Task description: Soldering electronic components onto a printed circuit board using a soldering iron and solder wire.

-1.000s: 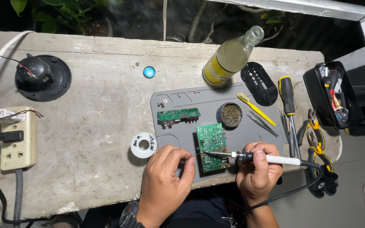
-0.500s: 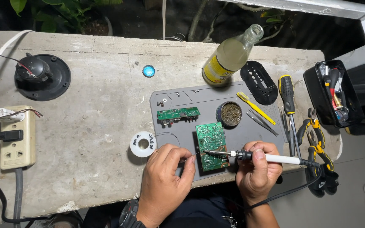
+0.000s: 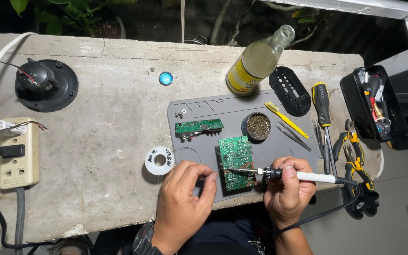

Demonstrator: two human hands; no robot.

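Note:
A square green circuit board [image 3: 236, 162] lies on a grey work mat [image 3: 199, 111] near the table's front edge. My right hand [image 3: 288, 191] grips a white-handled soldering iron [image 3: 308, 176], and its tip touches the board's middle. My left hand [image 3: 185, 198] pinches a thin solder wire [image 3: 219, 170] that reaches the same spot on the board. A white solder spool [image 3: 159, 160] rests just left of the mat. A second, narrow green board [image 3: 199, 126] sits higher on the mat.
On the concrete table stand a glass bottle [image 3: 259, 58], a tin of brass wool [image 3: 257, 126], a yellow brush [image 3: 286, 119], tweezers [image 3: 293, 136], a screwdriver [image 3: 323, 113], pliers [image 3: 350, 151], a black cover [image 3: 289, 90], a tool box [image 3: 373, 101], a power strip [image 3: 18, 153], a black lamp base [image 3: 46, 84] and a blue cap [image 3: 165, 78].

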